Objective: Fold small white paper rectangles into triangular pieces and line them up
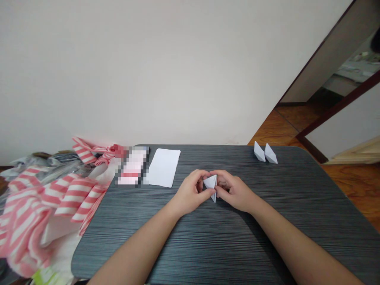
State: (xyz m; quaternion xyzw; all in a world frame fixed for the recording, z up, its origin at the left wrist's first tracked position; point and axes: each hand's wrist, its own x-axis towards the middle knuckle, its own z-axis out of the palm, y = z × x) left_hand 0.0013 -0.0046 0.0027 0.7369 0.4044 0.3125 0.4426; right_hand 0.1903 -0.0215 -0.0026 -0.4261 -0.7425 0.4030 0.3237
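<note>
A small piece of folded white paper [210, 182] is held over the middle of the dark table [190, 245], one pointed end turned toward me. My left hand [192, 192] grips its left side, thumb against the lower front. From the right, my right hand [234, 190] pinches the same paper with thumb and bent fingers. The far fingertips of both hands are partly hidden behind the folds. Two finished-looking folded paper shapes [259, 151] stand side by side near the table's back right edge.
Left of my hands lies a stack of white paper sheets [164, 168], beside a pixelated flat object [133, 166]. Pink-and-white striped cloth [74, 194] and plastic bags are heaped off the table's left side. A pale wall [166, 71] rises behind; wooden floor [285, 126] shows at right.
</note>
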